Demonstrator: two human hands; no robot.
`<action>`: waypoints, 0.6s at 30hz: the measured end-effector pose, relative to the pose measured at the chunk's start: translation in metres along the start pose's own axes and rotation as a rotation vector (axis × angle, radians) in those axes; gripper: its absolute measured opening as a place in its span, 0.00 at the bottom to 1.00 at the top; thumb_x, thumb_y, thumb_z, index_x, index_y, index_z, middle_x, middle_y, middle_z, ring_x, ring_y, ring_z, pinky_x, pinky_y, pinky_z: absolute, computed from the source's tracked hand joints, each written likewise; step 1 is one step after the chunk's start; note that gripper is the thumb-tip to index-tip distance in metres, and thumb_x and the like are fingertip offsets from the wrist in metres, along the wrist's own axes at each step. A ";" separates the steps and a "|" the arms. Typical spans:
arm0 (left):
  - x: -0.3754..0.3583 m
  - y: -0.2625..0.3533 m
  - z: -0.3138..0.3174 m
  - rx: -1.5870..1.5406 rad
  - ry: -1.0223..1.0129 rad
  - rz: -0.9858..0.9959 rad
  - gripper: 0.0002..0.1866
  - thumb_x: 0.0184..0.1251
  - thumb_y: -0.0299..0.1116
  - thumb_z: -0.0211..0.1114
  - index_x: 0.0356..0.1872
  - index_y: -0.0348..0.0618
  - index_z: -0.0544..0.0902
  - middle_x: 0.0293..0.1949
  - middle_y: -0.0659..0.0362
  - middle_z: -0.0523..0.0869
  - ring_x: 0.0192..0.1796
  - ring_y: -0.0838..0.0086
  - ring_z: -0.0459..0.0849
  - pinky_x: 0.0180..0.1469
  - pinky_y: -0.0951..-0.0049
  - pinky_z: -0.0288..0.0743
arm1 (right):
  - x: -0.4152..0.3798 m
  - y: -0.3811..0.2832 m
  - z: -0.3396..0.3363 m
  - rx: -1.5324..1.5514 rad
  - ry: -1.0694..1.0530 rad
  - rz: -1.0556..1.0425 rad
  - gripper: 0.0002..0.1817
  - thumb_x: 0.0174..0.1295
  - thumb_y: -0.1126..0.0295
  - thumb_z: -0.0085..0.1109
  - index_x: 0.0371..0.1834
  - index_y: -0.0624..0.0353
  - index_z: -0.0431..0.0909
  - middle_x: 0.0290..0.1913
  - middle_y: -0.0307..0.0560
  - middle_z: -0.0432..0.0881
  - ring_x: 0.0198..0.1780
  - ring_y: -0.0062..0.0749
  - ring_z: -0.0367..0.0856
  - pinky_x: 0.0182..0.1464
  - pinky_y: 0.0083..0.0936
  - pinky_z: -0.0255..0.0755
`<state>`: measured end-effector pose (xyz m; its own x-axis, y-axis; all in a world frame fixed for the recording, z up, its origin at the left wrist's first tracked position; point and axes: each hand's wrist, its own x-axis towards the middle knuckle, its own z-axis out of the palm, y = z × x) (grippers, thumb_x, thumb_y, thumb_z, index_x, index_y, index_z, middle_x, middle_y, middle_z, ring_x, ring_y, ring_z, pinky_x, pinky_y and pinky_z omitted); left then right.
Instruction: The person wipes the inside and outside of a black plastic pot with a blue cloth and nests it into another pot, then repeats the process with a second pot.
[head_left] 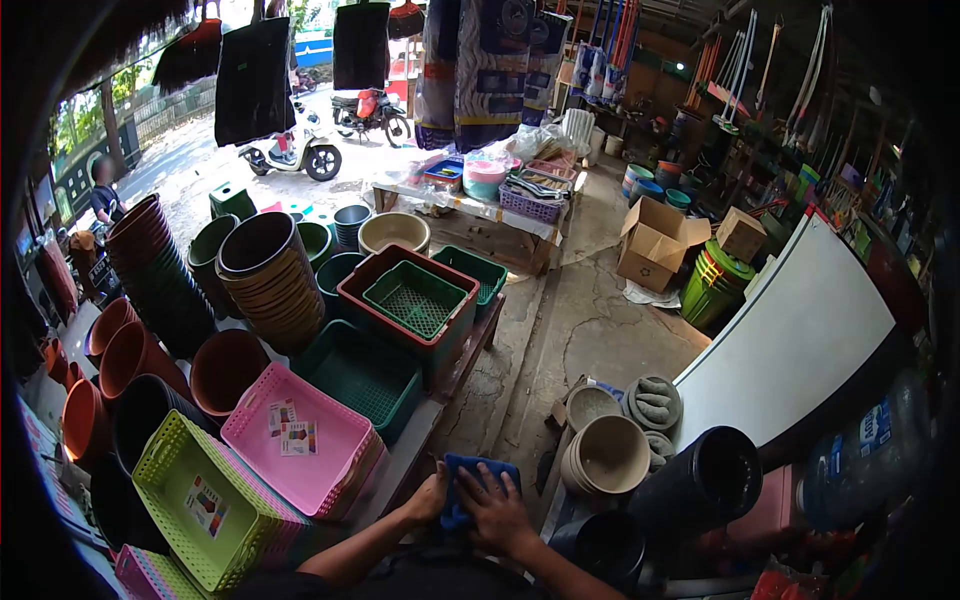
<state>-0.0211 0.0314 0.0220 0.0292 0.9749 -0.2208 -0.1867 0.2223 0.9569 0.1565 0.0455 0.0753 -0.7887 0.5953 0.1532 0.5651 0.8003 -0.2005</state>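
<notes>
A folded blue cloth point(458, 518) is held in front of my body, at the bottom middle of the head view. My left hand point(428, 497) is closed on its left edge, the thumb up along the side. Across the top of the cloth lies my right hand point(493, 510), palm down, its fingers spread and flat. What is under the cloth is hidden. To the left of my hands stand a stack of pink baskets point(300, 440) and a stack of lime green baskets point(200, 500), with printed labels inside the top ones.
Stacked pots point(262, 270) and a brown basket point(408, 300) fill the left stand. To the right are beige pots point(606, 455), a black bin point(710, 480) and a white board point(790, 330). A cardboard box point(655, 240) stands by the aisle point(560, 330). Brooms hang overhead.
</notes>
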 end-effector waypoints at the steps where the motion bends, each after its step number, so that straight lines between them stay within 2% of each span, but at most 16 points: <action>1: 0.002 -0.006 -0.007 0.001 -0.001 -0.001 0.40 0.74 0.64 0.31 0.50 0.34 0.79 0.41 0.57 0.84 0.42 0.77 0.81 0.50 0.77 0.76 | 0.006 0.005 -0.008 0.001 0.000 0.002 0.40 0.53 0.51 0.57 0.72 0.47 0.63 0.78 0.43 0.51 0.78 0.47 0.47 0.73 0.53 0.43; 3: 0.005 -0.017 -0.019 0.118 -0.238 -0.053 0.32 0.77 0.55 0.41 0.49 0.31 0.80 0.40 0.57 0.85 0.41 0.77 0.81 0.48 0.76 0.75 | 0.016 0.020 -0.021 0.280 -0.014 0.148 0.38 0.57 0.55 0.57 0.73 0.47 0.60 0.78 0.44 0.52 0.76 0.51 0.51 0.70 0.57 0.49; 4: -0.005 0.013 -0.010 0.129 -0.216 0.043 0.25 0.78 0.47 0.46 0.45 0.31 0.81 0.39 0.59 0.85 0.41 0.79 0.81 0.47 0.77 0.75 | 0.021 0.032 -0.027 0.401 0.021 0.219 0.33 0.61 0.58 0.56 0.70 0.55 0.65 0.73 0.51 0.62 0.71 0.51 0.62 0.69 0.52 0.57; 6: -0.016 0.036 -0.007 0.030 -0.162 0.053 0.24 0.78 0.46 0.47 0.44 0.32 0.81 0.38 0.60 0.85 0.41 0.79 0.81 0.47 0.76 0.75 | 0.014 0.076 -0.024 0.993 -0.183 0.433 0.27 0.66 0.58 0.51 0.65 0.61 0.68 0.62 0.55 0.74 0.63 0.45 0.73 0.67 0.40 0.64; 7: -0.018 0.040 -0.007 -0.070 -0.105 0.060 0.23 0.78 0.46 0.48 0.42 0.32 0.81 0.37 0.60 0.84 0.41 0.79 0.81 0.47 0.76 0.75 | 0.009 0.094 -0.018 0.995 -0.183 0.436 0.27 0.66 0.58 0.51 0.65 0.61 0.68 0.62 0.55 0.74 0.63 0.45 0.73 0.67 0.40 0.64; 8: -0.018 0.040 -0.007 -0.070 -0.106 0.056 0.23 0.78 0.46 0.48 0.42 0.32 0.81 0.37 0.60 0.84 0.41 0.79 0.81 0.47 0.76 0.75 | 0.002 0.110 -0.011 1.445 -0.200 0.668 0.25 0.68 0.57 0.48 0.63 0.63 0.69 0.58 0.54 0.77 0.59 0.42 0.76 0.65 0.36 0.66; 9: -0.016 0.040 -0.006 -0.268 -0.033 0.029 0.24 0.78 0.47 0.48 0.46 0.33 0.79 0.40 0.57 0.84 0.42 0.75 0.82 0.49 0.72 0.76 | 0.000 0.119 -0.002 1.893 -0.208 0.901 0.25 0.70 0.56 0.46 0.60 0.66 0.71 0.53 0.53 0.81 0.56 0.38 0.78 0.63 0.32 0.68; 10: -0.012 0.041 -0.006 -0.466 0.041 0.009 0.25 0.77 0.49 0.47 0.51 0.33 0.76 0.43 0.55 0.84 0.44 0.71 0.83 0.51 0.69 0.77 | -0.005 0.122 0.015 1.891 -0.208 0.895 0.25 0.70 0.56 0.46 0.60 0.66 0.71 0.53 0.53 0.81 0.56 0.38 0.78 0.63 0.32 0.68; 11: -0.007 0.043 -0.006 -0.666 0.117 -0.008 0.26 0.77 0.50 0.46 0.55 0.33 0.74 0.46 0.52 0.83 0.45 0.66 0.84 0.52 0.65 0.78 | -0.013 0.121 0.035 1.926 -0.047 0.814 0.24 0.70 0.57 0.45 0.59 0.66 0.71 0.54 0.52 0.80 0.56 0.38 0.78 0.63 0.33 0.68; 12: -0.003 0.046 -0.004 -0.693 0.145 0.029 0.31 0.77 0.54 0.41 0.60 0.32 0.69 0.54 0.45 0.79 0.53 0.56 0.82 0.60 0.56 0.75 | -0.015 0.119 0.046 1.954 0.110 0.731 0.24 0.70 0.57 0.45 0.58 0.67 0.72 0.56 0.52 0.79 0.57 0.37 0.78 0.63 0.35 0.68; 13: 0.000 0.044 -0.002 -0.697 0.148 0.034 0.31 0.77 0.54 0.41 0.60 0.32 0.69 0.54 0.45 0.79 0.53 0.56 0.82 0.60 0.56 0.75 | -0.008 0.100 0.044 1.951 0.103 0.728 0.24 0.70 0.57 0.45 0.58 0.67 0.72 0.56 0.52 0.79 0.57 0.37 0.78 0.63 0.35 0.68; 15: 0.006 0.041 0.004 -0.993 0.024 0.003 0.36 0.75 0.60 0.36 0.67 0.37 0.64 0.65 0.43 0.70 0.66 0.53 0.71 0.70 0.49 0.60 | 0.007 0.044 0.036 1.944 0.775 0.747 0.27 0.71 0.55 0.41 0.61 0.67 0.70 0.63 0.54 0.73 0.65 0.41 0.70 0.68 0.36 0.61; 16: 0.002 0.059 0.014 -1.013 0.034 -0.023 0.38 0.74 0.61 0.31 0.69 0.38 0.61 0.69 0.44 0.65 0.70 0.52 0.65 0.74 0.49 0.53 | 0.005 0.049 0.066 1.942 0.773 0.746 0.27 0.71 0.55 0.41 0.61 0.67 0.70 0.63 0.54 0.73 0.65 0.41 0.70 0.68 0.36 0.61; 17: 0.006 0.061 0.015 -1.014 0.034 -0.025 0.38 0.74 0.61 0.31 0.69 0.38 0.61 0.69 0.44 0.65 0.70 0.52 0.65 0.74 0.49 0.53 | -0.005 0.061 0.117 1.128 0.927 0.516 0.27 0.70 0.56 0.41 0.62 0.68 0.70 0.65 0.59 0.70 0.67 0.45 0.68 0.69 0.43 0.59; 18: 0.012 0.060 0.014 -1.131 0.004 -0.004 0.38 0.75 0.60 0.30 0.67 0.36 0.64 0.66 0.45 0.70 0.66 0.51 0.71 0.71 0.50 0.58 | -0.012 0.065 0.149 0.318 0.954 0.271 0.28 0.70 0.56 0.40 0.62 0.69 0.70 0.67 0.63 0.67 0.70 0.50 0.65 0.69 0.51 0.56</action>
<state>-0.0182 0.0566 0.0789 0.0294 0.9737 -0.2259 -0.9680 0.0841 0.2363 0.1666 0.0795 -0.0833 -0.0477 0.6722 0.7388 0.4960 0.6579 -0.5666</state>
